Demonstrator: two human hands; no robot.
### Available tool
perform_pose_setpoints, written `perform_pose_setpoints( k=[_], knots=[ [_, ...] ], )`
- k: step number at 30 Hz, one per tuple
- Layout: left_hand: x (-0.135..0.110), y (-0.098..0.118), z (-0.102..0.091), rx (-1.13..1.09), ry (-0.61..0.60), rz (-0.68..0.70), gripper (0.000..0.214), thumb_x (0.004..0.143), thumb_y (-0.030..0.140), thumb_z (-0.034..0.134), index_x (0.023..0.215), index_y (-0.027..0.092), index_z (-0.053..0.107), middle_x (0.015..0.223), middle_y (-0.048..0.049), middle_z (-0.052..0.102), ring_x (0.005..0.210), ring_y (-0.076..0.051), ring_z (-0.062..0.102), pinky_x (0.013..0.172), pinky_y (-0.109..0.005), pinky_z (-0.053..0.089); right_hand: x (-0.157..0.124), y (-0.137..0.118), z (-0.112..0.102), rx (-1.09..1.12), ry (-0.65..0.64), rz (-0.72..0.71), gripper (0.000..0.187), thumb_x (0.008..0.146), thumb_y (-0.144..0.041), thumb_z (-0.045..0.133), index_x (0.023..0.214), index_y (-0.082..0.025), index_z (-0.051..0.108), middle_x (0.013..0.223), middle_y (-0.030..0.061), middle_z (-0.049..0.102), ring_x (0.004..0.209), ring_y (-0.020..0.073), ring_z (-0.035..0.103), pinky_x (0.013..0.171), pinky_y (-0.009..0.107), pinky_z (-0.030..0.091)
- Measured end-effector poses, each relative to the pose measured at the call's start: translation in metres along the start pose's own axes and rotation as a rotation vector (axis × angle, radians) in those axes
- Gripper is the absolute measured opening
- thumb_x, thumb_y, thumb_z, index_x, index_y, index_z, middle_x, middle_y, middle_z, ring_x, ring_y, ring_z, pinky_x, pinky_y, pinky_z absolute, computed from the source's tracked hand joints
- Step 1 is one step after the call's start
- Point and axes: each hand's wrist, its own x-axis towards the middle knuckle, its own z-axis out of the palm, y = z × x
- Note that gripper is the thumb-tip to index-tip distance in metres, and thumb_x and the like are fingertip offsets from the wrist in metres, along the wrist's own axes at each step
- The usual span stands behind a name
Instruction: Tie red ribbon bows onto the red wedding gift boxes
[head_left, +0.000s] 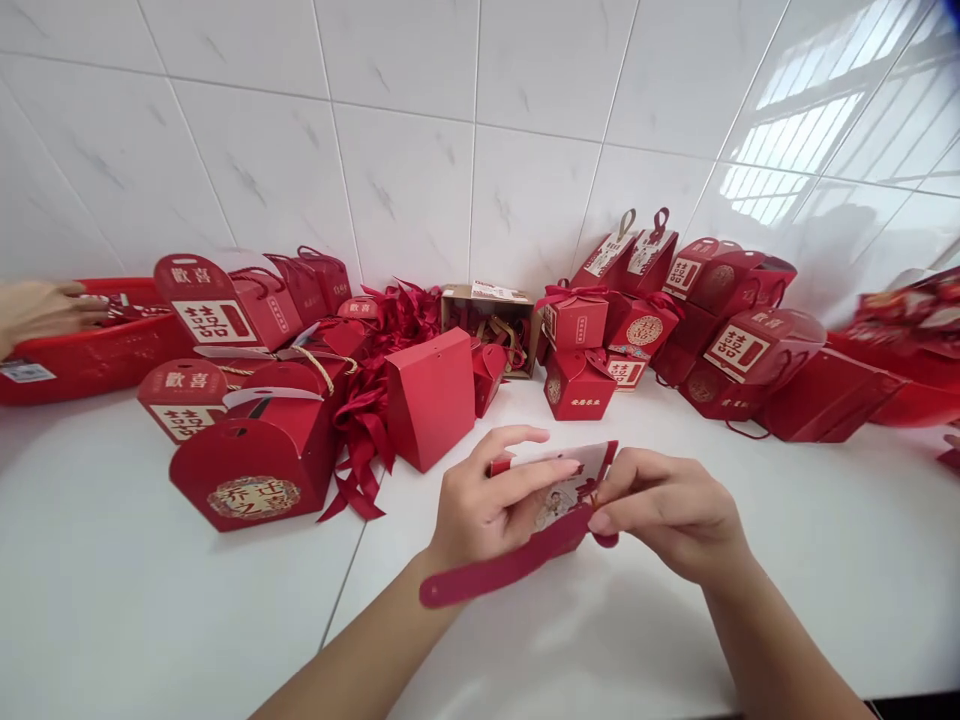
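Observation:
My left hand (491, 495) is wrapped round a small red and white gift box (600, 460) with a printed picture on its face, held just above the white table. A dark red strap (502, 570) with a rounded end runs across the front of the box, its free end reaching left over my left wrist. At the box's right side, the thumb and fingers of my right hand (667, 505) pinch the strap's other end, where a small brass-coloured fastener (595, 500) shows between the fingertips. The box's lower part is partly hidden by the strap and my hands.
Folded red gift boxes (255, 450) stand at left, more boxes (742, 350) at right. Red ribbons (360, 440), a plain red box (431, 400) and a cardboard carton (455, 300) sit ahead. Another person's hand (45, 312) reaches into a red basket (97, 355). Behind is a tiled wall (405, 150).

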Motion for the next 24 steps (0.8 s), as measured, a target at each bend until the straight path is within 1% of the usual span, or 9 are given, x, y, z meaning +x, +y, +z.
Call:
perform_pose_setpoints(
  k=[2, 4, 7, 9, 12, 16, 19, 21, 24],
  knots=[
    [0.003, 0.002, -0.003, -0.047, -0.060, 0.013, 0.025, 0.084, 0.010, 0.059, 0.101, 0.024, 0.071, 0.110, -0.0085, 0.065, 0.086, -0.014, 0.068, 0.066, -0.022, 0.057, -0.001, -0.002, 0.002, 0.012, -0.015, 0.014, 0.043, 0.085, 0.002, 0.057, 0.110, -0.029, 0.072, 0.082, 0.0041, 0.062, 0.071, 0.0137, 0.065, 0.058, 0.025, 0.056],
    [0.007, 0.005, -0.007, -0.110, -0.159, 0.028, 0.024, 0.085, 0.012, 0.060, 0.105, 0.022, 0.069, 0.111, -0.0106, 0.065, 0.092, -0.016, 0.067, 0.070, -0.025, 0.058, 0.000, -0.004, 0.003, 0.012, -0.025, 0.027, 0.040, 0.085, 0.000, 0.058, 0.109, -0.029, 0.072, 0.080, 0.0044, 0.064, 0.076, 0.0158, 0.066, 0.061, 0.026, 0.057],
    [0.012, 0.008, -0.013, -0.202, -0.313, 0.046, 0.026, 0.088, 0.014, 0.054, 0.111, 0.019, 0.067, 0.113, -0.0141, 0.065, 0.099, -0.019, 0.065, 0.077, -0.029, 0.058, 0.002, -0.006, 0.001, 0.001, -0.042, 0.052, 0.037, 0.086, -0.002, 0.056, 0.107, -0.028, 0.073, 0.077, 0.0045, 0.065, 0.078, 0.0167, 0.067, 0.064, 0.027, 0.057],
    [0.015, 0.009, -0.016, -0.238, -0.374, 0.034, 0.029, 0.090, 0.012, 0.050, 0.114, 0.018, 0.066, 0.114, -0.0150, 0.064, 0.103, -0.020, 0.064, 0.081, -0.031, 0.057, 0.003, -0.006, 0.000, 0.004, -0.048, 0.057, 0.036, 0.086, -0.001, 0.056, 0.105, -0.026, 0.074, 0.077, 0.0048, 0.066, 0.078, 0.0164, 0.068, 0.066, 0.026, 0.058],
    [0.016, 0.008, -0.017, -0.250, -0.375, 0.031, 0.027, 0.090, 0.015, 0.052, 0.113, 0.017, 0.066, 0.115, -0.0153, 0.064, 0.103, -0.019, 0.064, 0.083, -0.030, 0.057, 0.002, -0.006, -0.001, 0.002, -0.042, 0.062, 0.033, 0.086, -0.001, 0.056, 0.102, -0.023, 0.075, 0.079, 0.0054, 0.067, 0.080, 0.0168, 0.069, 0.068, 0.026, 0.058],
    [0.014, 0.007, -0.014, -0.232, -0.328, 0.031, 0.021, 0.089, 0.019, 0.058, 0.107, 0.020, 0.069, 0.111, -0.0129, 0.066, 0.099, -0.019, 0.066, 0.081, -0.029, 0.058, 0.001, -0.004, -0.001, -0.043, -0.021, 0.072, 0.031, 0.088, -0.006, 0.056, 0.101, -0.027, 0.075, 0.077, 0.0044, 0.068, 0.087, 0.0202, 0.069, 0.070, 0.030, 0.059],
    [0.012, 0.008, -0.013, -0.219, -0.323, -0.022, 0.020, 0.089, 0.016, 0.056, 0.102, 0.022, 0.069, 0.111, -0.0114, 0.066, 0.098, -0.018, 0.066, 0.080, -0.029, 0.057, 0.000, -0.003, 0.000, -0.072, -0.019, 0.067, 0.030, 0.089, -0.008, 0.056, 0.101, -0.028, 0.075, 0.077, 0.0043, 0.068, 0.081, 0.0193, 0.070, 0.068, 0.030, 0.059],
    [0.012, 0.009, -0.013, -0.213, -0.321, -0.035, 0.019, 0.088, 0.014, 0.055, 0.099, 0.021, 0.069, 0.111, -0.0116, 0.066, 0.095, -0.018, 0.067, 0.077, -0.028, 0.057, -0.001, -0.002, 0.001, -0.080, -0.019, 0.061, 0.030, 0.089, -0.009, 0.057, 0.102, -0.029, 0.075, 0.079, 0.0046, 0.069, 0.078, 0.0182, 0.070, 0.065, 0.029, 0.058],
    [0.012, 0.010, -0.014, -0.214, -0.330, -0.042, 0.017, 0.087, 0.012, 0.055, 0.095, 0.020, 0.067, 0.109, -0.0114, 0.066, 0.094, -0.019, 0.066, 0.076, -0.028, 0.057, -0.003, -0.001, 0.002, -0.100, -0.020, 0.057, 0.029, 0.089, -0.011, 0.057, 0.103, -0.030, 0.075, 0.081, 0.0046, 0.070, 0.078, 0.0180, 0.070, 0.065, 0.029, 0.058]
  ],
)
